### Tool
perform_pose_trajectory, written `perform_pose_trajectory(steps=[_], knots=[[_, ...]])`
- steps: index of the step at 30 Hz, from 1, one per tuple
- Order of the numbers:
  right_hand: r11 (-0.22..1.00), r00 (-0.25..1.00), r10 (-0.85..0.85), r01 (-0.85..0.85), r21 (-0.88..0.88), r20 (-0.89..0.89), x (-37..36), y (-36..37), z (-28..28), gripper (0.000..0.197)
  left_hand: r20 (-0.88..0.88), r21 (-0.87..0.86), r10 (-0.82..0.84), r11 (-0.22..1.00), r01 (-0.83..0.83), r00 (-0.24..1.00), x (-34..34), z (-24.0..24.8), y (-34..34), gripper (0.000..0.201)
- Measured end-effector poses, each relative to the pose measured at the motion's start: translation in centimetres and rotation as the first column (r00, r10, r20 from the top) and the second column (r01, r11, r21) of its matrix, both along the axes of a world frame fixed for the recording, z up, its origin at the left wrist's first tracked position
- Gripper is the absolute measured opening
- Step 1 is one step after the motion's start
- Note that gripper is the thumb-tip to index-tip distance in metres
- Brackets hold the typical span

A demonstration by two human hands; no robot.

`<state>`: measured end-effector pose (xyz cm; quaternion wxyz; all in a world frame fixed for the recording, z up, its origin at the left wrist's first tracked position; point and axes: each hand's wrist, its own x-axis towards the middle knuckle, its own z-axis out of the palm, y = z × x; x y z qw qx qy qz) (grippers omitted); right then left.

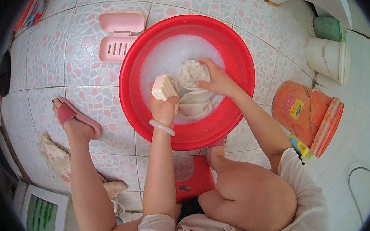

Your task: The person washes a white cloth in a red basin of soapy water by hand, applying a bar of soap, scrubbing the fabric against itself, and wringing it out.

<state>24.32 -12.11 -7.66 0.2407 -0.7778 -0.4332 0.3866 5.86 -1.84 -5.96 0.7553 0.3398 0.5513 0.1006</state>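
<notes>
A wide red basin [242, 68] holds cloudy, soapy water. My left hand [165, 110], with a pale bangle [162, 128] on its wrist, is closed round a cream bar of soap [163, 87] over the basin's left half. To its right, my right hand [219, 79] grips a bunched, wet off-white cloth [194, 74] between thumb and fingers. More of the pale fabric trails down into the water below both hands. The soap is close beside the bunched part; whether they touch I cannot tell.
An open pink soap box [118, 47] lies on the tiled floor beyond the basin's left side. At right are an orange bucket [294, 112] on its side and a white bucket [324, 56]. A red stool [198, 179] is under me. A crumpled cloth [59, 160] lies at left.
</notes>
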Motion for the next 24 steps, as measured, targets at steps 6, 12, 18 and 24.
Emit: perform_pose_trajectory(steps=[6,12,18,24], knots=[[0.85,0.812,-0.484,0.525,0.047,-0.325,-1.5,1.4,1.0,0.051,0.073,-0.004,-0.027,1.0,0.028,0.997,0.8,0.2,0.0,0.054],[0.912,0.952,-0.231,0.284,0.296,-0.2,-7.6,4.8,8.3,0.037,0.176,0.201,-0.007,0.979,-0.028,0.984,1.3,0.7,-0.9,0.048],[0.984,0.961,-0.176,0.177,0.013,0.213,-5.3,6.4,7.1,0.021,-0.003,0.597,-0.223,0.782,0.181,0.975,1.5,1.0,-1.8,0.035],[0.983,0.962,-0.162,0.14,0.116,0.219,-7.2,5.1,7.6,0.022,-0.068,0.493,-0.176,0.85,0.187,0.982,1.0,0.4,-1.6,0.042]])
